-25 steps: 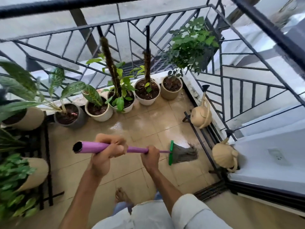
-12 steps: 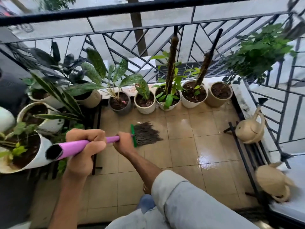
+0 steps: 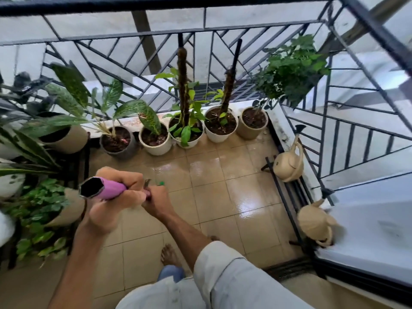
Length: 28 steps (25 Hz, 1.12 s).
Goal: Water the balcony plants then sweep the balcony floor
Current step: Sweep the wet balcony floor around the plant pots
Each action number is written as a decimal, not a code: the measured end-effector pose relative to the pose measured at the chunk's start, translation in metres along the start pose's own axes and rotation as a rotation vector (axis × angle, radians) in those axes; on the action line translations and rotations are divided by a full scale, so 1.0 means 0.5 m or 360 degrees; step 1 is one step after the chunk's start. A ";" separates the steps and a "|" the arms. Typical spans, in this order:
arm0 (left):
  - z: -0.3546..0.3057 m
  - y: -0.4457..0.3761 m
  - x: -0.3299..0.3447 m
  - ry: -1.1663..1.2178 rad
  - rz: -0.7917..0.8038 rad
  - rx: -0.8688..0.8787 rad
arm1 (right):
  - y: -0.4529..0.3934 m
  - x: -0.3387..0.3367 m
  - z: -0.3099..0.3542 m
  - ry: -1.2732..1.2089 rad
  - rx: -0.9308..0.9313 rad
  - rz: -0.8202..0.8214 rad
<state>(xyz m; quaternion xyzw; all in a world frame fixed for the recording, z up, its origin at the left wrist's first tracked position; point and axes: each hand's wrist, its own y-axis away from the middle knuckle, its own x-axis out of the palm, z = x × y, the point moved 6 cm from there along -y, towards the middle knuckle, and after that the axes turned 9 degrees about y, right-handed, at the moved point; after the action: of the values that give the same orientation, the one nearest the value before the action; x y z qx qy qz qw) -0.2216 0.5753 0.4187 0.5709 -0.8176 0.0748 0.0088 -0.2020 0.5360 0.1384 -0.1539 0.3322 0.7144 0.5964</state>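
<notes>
You are in the sweeping step: your left hand and right hand both grip the broom, its head hidden behind them. Next, push it across the wet floor.

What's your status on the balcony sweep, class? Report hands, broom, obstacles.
Left hand and right hand both grip the purple broom handle. Broom head mostly hidden behind hands. Floor tiles wet; pots line the railing.
</notes>
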 end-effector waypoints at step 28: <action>0.188 -0.072 0.338 0.0312 -0.0082 -0.0192 | 0.077 -0.397 -0.511 0.0150 0.0522 -0.0361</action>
<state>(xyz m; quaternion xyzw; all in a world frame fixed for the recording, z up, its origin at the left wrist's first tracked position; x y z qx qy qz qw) -0.2403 0.3932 0.3464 0.5801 -0.8009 0.0806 0.1251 -0.2362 0.2163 0.0847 -0.1243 0.4522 0.5708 0.6739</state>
